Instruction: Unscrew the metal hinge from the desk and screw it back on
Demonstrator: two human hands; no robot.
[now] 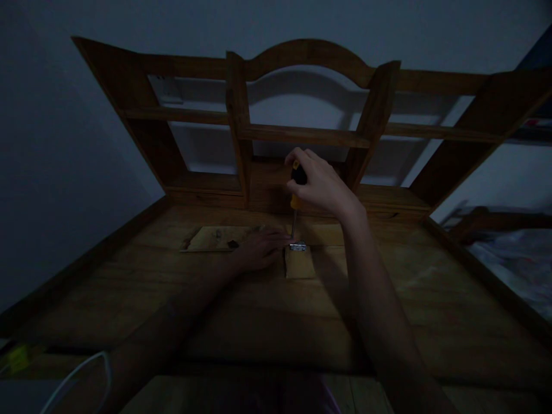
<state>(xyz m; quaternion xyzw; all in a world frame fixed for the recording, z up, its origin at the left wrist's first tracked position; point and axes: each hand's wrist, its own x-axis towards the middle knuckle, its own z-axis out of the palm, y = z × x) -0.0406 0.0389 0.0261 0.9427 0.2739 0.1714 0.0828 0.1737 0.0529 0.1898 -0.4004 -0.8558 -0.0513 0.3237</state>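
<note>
My right hand is closed around the black and yellow handle of a screwdriver, which it holds upright with the shaft pointing down. The screwdriver's tip meets a small shiny metal piece, apparently a hinge. That metal piece sits where a long wooden strip borders a small wooden block. My left hand lies flat across the strip, fingers stretched toward the screwdriver's tip. Its fingertips are beside the metal piece; dim light hides whether they touch it.
The strip and block lie on a wooden desktop with raised side edges. Behind it rises a wooden shelf unit with several compartments against the wall. A white cable and a yellow object are at lower left.
</note>
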